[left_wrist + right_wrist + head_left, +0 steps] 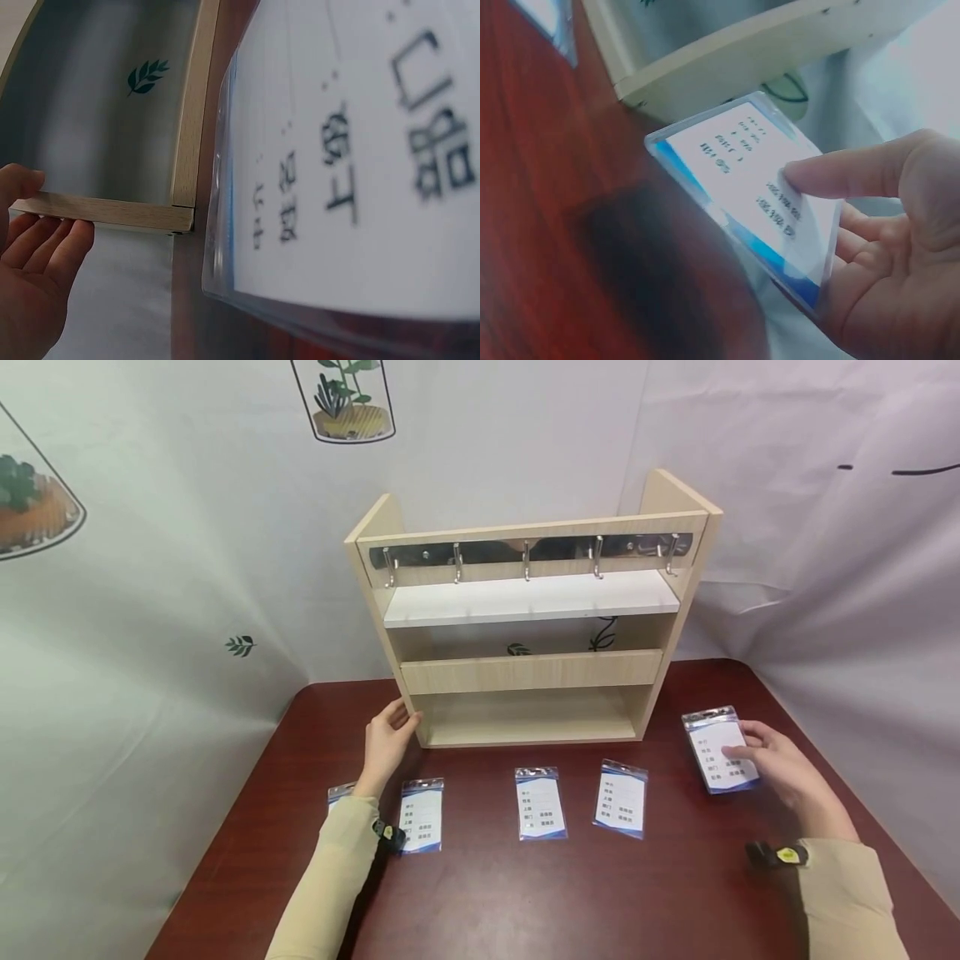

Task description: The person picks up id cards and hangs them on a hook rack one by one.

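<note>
My left hand [388,739] grips the lower left side board of a light wooden shelf [532,672]. In the left wrist view, the thumb lies on one face of that board and the fingers [69,251] on the other. Over the table's right side, my right hand [780,760] pinches a white and blue name badge [716,750] in a clear sleeve. The thumb [840,174] presses its printed face, with the other fingers behind. A table badge [337,165] fills much of the left wrist view.
Several more badges lie before the shelf: a left one [422,814], a middle one [540,803], a right one [620,797] and one [339,791] partly behind the left forearm. A metal rail with several hooks [527,560] crosses the shelf's top. The table [585,902] is dark red.
</note>
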The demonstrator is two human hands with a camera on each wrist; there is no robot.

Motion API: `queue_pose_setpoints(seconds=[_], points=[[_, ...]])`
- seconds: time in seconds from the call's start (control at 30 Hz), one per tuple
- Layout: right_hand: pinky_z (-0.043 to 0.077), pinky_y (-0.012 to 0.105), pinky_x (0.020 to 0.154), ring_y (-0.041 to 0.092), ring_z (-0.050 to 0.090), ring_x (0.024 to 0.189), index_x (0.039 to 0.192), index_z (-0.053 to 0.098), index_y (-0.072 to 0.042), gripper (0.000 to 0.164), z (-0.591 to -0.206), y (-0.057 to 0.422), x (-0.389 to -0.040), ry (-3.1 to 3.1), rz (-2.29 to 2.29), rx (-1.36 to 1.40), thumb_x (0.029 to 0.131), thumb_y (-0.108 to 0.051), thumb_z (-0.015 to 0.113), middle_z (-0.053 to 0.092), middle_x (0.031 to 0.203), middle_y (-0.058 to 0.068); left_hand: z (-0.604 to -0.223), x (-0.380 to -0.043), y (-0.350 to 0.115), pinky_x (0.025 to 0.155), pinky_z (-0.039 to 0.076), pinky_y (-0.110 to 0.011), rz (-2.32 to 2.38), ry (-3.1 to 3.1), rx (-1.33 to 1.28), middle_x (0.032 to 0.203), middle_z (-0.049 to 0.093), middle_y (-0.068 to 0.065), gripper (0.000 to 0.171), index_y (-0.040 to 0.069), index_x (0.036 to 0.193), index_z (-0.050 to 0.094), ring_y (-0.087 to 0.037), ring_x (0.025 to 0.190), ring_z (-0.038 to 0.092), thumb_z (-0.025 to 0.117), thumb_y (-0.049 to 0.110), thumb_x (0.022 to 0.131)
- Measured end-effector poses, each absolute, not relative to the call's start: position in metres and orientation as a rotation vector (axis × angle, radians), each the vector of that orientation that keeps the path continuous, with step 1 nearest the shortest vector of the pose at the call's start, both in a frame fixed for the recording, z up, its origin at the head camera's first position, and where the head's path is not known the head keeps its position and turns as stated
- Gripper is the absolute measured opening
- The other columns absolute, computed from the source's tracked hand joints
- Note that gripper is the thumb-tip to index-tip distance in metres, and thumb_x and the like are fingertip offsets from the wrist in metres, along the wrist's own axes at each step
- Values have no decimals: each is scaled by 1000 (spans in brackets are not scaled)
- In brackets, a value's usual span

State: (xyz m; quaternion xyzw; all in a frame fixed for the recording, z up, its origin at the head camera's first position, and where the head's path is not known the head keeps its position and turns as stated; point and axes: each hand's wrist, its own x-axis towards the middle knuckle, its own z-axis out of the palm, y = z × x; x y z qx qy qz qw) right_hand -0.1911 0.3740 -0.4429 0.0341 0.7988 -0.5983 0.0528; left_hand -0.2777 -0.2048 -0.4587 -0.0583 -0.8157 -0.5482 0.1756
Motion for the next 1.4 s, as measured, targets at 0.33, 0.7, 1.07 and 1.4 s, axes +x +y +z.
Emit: queue_pose_setpoints(seconds=[0.33, 0.7, 1.07, 1.4], points=[[58, 24, 58, 9, 68, 70, 112, 53, -21, 28, -394, 356, -189, 2143, -2363, -6, 96, -1, 64, 73, 90, -12, -456, -276, -204, 94, 55, -40, -1529, -2332, -165, 124, 67, -25, 44, -5, 133, 61, -35, 115, 66, 72, 13, 94], [59, 20, 61, 8, 72, 73, 109, 57, -11, 31, -337, 338, -188, 2043, -2685, -220, 93, 15, 59, 77, 92, -5, -456, -276, -206, 94, 56, -41, -1484, -2377, -169, 124, 67, -24, 44, -4, 132, 61, -35, 116, 66, 72, 14, 94], [59, 21, 69, 14, 71, 81, 112, 59, -3, 31, -284, 312, -189, 1937, -2921, -379, 89, 17, 63, 76, 96, 7, -451, -275, -207, 94, 56, -45, -1414, -2396, -194, 123, 67, -24, 41, -5, 130, 62, -36, 115, 66, 72, 13, 94], [61, 26, 66, 19, 71, 82, 116, 55, 0, 34, -258, 285, -191, 1849, -2979, -487, 88, 19, 62, 75, 100, 12, -452, -273, -207, 93, 56, -48, -1419, -2400, -190, 123, 67, -27, 43, -7, 131, 60, -39, 114, 65, 71, 11, 94]])
